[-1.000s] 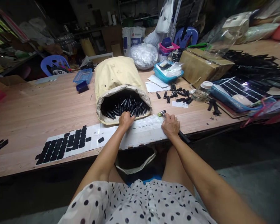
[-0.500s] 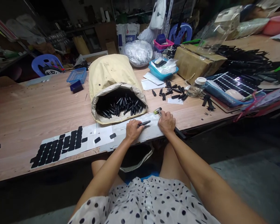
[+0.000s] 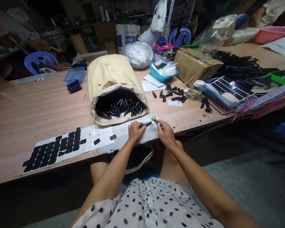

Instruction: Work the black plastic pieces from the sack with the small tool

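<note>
My left hand (image 3: 135,131) is closed around a slim black tapered part (image 3: 146,124), whose pointed end faces right over a white board (image 3: 146,136) at the table's front edge. My right hand (image 3: 166,133) grips a small hammer (image 3: 153,117) near its head. The yellowish striking face is turned up, just beyond the tip of the black part; most of the handle is hidden behind the hand. Directly behind both hands lies a cream sack (image 3: 109,71) on its side, its mouth full of similar black parts (image 3: 123,107).
White sheets carry black adhesive-looking patches (image 3: 47,150) on the left. More black pieces (image 3: 174,92) are scattered right of the sack, near a cardboard box (image 3: 192,65). Farther right stands a blue tray (image 3: 228,96). A blue basket (image 3: 74,75) sits left of the sack.
The hammer has turned in my right hand, so its yellowish face now points up and sits slightly left. My left hand keeps the black part in place. The view has shifted slightly.
</note>
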Demonstrator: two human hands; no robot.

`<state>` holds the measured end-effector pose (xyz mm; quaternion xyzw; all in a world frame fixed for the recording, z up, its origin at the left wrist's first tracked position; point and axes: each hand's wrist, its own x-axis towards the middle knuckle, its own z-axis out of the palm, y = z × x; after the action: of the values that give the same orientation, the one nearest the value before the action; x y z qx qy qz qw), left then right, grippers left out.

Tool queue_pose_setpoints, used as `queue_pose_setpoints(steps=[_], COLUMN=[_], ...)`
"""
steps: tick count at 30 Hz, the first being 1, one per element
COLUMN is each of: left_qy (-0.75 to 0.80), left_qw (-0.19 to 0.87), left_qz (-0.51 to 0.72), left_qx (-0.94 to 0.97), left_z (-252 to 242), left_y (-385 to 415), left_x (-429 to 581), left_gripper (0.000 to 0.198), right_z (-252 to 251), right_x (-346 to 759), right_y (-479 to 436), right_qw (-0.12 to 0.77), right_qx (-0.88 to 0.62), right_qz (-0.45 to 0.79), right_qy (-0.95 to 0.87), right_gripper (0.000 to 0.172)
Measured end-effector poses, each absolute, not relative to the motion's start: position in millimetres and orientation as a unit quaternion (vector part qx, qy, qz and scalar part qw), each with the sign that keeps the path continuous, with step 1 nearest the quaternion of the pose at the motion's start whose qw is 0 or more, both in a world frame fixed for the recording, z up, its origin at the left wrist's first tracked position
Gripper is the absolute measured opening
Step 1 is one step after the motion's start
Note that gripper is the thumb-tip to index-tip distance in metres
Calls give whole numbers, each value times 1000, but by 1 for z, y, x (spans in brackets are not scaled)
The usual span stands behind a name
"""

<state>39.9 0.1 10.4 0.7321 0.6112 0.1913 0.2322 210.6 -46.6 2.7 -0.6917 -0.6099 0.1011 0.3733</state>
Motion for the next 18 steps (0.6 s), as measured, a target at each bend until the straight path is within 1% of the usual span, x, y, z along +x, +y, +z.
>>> queue_pose_setpoints(steps=[5,8,13,18], left_qy=[610,610,603,600], left_qw=[221,214,220,225], left_qz=[189,182,179,187], left_qx=[737,741,746,745], left_z=[10,9,7,5], left_y=[-1,0,0,0], left_x=[41,41,41,41], left_gripper=[21,22,22,22], right_z=[11,9,2,2], right_x=[197,193,194,191], right_y=[-57,-60,-62,-62], right_qw=[403,391,359,379], right_qx=[-656,-653,-671,-650], right_qz=[95,88,110,101], right_qy=[-631,-643,-639,-651], right_gripper=[39,40,41,41])
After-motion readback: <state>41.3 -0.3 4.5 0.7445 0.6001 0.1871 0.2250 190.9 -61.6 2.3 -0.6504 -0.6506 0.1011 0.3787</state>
